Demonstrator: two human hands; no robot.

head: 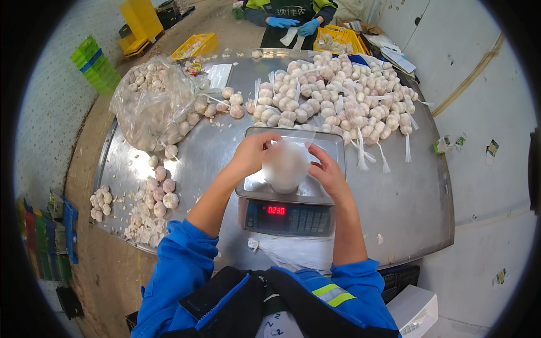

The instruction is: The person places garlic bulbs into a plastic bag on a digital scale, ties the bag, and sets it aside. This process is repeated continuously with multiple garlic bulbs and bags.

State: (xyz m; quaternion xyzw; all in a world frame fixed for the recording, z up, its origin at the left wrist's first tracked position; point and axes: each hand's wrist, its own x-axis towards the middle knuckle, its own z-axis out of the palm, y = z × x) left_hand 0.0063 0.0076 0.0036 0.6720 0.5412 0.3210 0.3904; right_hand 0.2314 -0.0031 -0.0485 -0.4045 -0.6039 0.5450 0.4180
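A blurred, pale, rounded bundle (285, 164) is over the steel pan (253, 188) of a digital weighing scale (288, 217). A thin translucent white strip (298, 136) extends above it. My left hand (253, 154) grips the bundle's upper left, its fingertips curled in. On the other side, my right hand (326, 171) has thumb and fingers against or close beside the bundle; blur hides the exact contact. Red digits glow on the scale's display (276, 210). A bunch of white mesh sleeves (296, 251) lies between the scale and my body.
Netted garlic bulbs (338, 93) heap at the steel table's (393, 203) far right. A clear plastic bag of garlic (152, 105) stands left, near loose bulbs (159, 194) and peeled skins (146, 224). Red-handled scissors (195, 69) lie behind. Opposite stands a co-worker wearing blue gloves (308, 27), by yellow crates (340, 34).
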